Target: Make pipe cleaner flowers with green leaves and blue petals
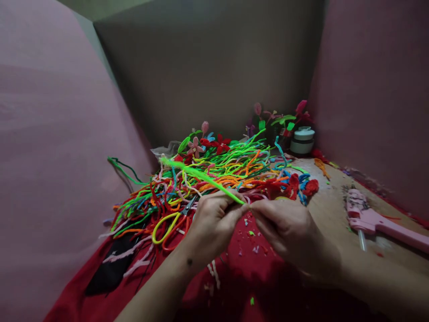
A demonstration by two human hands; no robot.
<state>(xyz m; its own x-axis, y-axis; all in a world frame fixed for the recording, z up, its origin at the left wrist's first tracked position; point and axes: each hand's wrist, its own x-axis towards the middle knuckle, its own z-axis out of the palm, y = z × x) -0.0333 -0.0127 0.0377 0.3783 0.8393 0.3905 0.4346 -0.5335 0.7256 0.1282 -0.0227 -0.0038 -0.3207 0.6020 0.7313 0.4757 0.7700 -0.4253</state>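
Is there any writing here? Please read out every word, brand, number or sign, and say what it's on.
None that can be read.
The glue gun, jar, scissors and green pipe cleaner show no legible lettering; any tiny marks would be too small or blurred to read.

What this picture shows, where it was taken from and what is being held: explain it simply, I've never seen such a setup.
There is no machine: these are a person's bare hands, seen by a camera worn on that person's head, looking forward and down. The left hand pinches a bright green fuzzy stem, and the right hand pinches at the stem's near end. Beyond them lies a heap of colourful fuzzy stems, with scissors at its near edge. Fuzzy flowers show towards the back, red cloth is under the hands, and a pink tool resembling a glue gun lies to the right.
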